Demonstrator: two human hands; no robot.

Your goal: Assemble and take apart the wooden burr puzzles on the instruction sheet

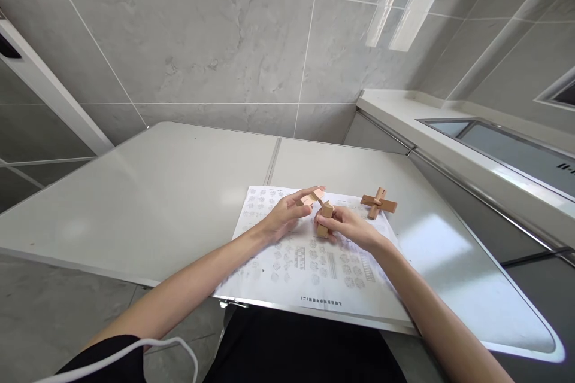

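Over the printed sheet (pixel 265 257), my left hand (pixel 285 212) is closed on a light notched wooden puzzle piece (pixel 311 197), gripping it between thumb and fingers. Close beside it, my right hand (pixel 348 225) grips a darker wooden puzzle piece (pixel 324 221), held roughly on end. The two pieces are near each other at the middle; whether they touch I cannot tell. To the right, a cross of interlocked brown wooden pieces (pixel 378 203) lies at the sheet's edge, apart from both hands. The paper shows rows of small diagrams and some text.
A white folding table (pixel 188 191) with a centre seam carries the sheet. A tiled wall (pixel 224 36) stands behind it, and a white ledge (pixel 404 109) with a metal rail runs along the right. A white cable (pixel 166 342) loops near my left sleeve.
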